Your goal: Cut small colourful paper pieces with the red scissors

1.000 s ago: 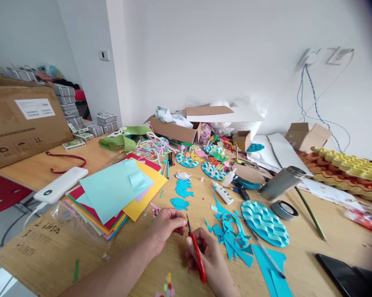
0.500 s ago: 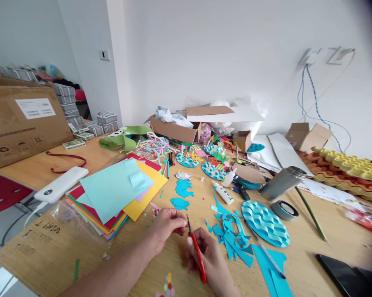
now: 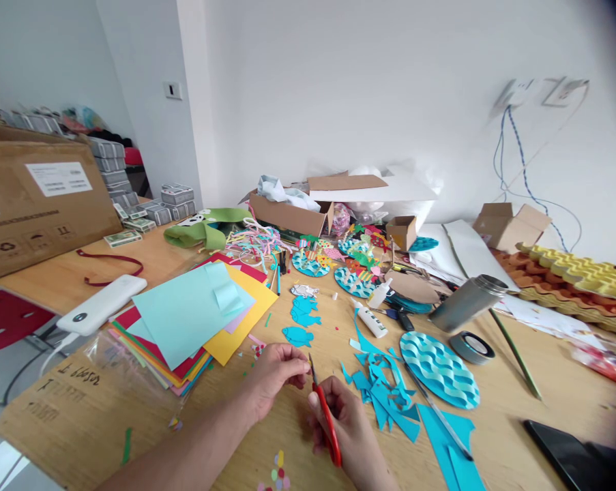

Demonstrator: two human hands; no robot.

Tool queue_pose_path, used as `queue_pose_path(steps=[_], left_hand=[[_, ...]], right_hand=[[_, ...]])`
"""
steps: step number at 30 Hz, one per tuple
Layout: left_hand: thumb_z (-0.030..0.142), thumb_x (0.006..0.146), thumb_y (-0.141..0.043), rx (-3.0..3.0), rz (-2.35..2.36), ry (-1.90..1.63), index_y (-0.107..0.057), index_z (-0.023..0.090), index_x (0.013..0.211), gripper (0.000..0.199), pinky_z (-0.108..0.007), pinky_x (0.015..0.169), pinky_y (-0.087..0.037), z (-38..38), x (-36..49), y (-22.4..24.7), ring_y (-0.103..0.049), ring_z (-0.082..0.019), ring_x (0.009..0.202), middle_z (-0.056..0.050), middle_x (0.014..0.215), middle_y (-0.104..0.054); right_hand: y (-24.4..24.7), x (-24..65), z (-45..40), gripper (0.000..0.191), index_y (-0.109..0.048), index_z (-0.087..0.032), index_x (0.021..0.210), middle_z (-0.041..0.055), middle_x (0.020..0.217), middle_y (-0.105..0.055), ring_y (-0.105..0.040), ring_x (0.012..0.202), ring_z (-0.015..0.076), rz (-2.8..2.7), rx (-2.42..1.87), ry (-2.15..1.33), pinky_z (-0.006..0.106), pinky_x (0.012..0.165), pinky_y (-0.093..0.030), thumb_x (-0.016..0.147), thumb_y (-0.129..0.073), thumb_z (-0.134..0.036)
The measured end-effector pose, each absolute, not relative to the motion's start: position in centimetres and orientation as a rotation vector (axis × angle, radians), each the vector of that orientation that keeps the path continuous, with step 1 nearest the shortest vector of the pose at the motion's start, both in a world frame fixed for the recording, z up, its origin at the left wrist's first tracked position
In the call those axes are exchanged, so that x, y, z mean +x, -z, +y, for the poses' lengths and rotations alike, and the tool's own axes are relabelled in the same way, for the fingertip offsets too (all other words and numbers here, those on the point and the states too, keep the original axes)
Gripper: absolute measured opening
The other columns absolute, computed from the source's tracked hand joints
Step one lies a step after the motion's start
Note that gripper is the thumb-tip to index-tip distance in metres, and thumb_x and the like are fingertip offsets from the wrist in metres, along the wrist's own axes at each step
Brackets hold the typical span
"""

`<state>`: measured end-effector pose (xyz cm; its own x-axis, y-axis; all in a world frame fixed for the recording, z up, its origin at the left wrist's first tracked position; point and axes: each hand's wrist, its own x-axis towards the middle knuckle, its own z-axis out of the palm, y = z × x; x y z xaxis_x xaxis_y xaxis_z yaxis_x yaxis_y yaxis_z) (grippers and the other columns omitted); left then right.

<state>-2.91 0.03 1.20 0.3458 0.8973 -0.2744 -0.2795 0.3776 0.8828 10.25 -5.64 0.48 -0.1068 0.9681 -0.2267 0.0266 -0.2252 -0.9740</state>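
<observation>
The left hand [image 3: 280, 375] and right hand [image 3: 346, 412] are close to each other over the desk [image 3: 502, 409]. Count the clock from the hands, with twelve o'clock going straight to the wall [image 3: 389, 88]. The right hand grips the red scissors [image 3: 329, 426], its fingers curled tight around the handles. The scissors point up between eleven and twelve o'clock, and their tip is right by the left hand's fingers. Those fingers are pinched together, but I can't tell if there is something tiny between them. At twelve o'clock a blue fish [image 3: 297, 336] lies flat near the hands. Past it is a bunch of blue fish shapes [image 3: 305, 315], and then a white fish [image 3: 302, 292]. At ten o'clock there is a messy pile of paper [image 3: 179, 320] in lots of colors, with light blue on top. The white glue [image 3: 373, 322] lies on its side near two o'clock. At three o'clock there is a heap of blue scraps [image 3: 382, 392], and just beyond it a wavy blue oval [image 3: 435, 368]. The pen [image 3: 448, 428] is between three and four o'clock, partly over a big blue sheet [image 3: 464, 470]. Little colored dots [image 3: 278, 472] lie at seven o'clock. A gray cup [image 3: 464, 303] leans over at two o'clock, near the tape [image 3: 471, 346].
</observation>
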Motion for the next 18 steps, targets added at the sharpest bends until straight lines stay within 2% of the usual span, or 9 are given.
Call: queue_pose_path(steps=[18], left_hand=[[0.018,0.055,-0.062,0.901,0.889,-0.811,-0.057,0.012,0.06,0.009,-0.025,0.056,-0.039,0.35,-3.37,-1.74,-0.05,-0.011,0.054,0.001,0.054,-0.056]], right_hand=[[-0.59,10.49,-5.89,0.036,-0.04,-0.019,0.069,-0.0047,0.052,-0.057,-0.052,0.037,0.008,-1.183,-1.269,-1.539,0.015,0.034,-0.038,0.074,-0.062,-0.047]])
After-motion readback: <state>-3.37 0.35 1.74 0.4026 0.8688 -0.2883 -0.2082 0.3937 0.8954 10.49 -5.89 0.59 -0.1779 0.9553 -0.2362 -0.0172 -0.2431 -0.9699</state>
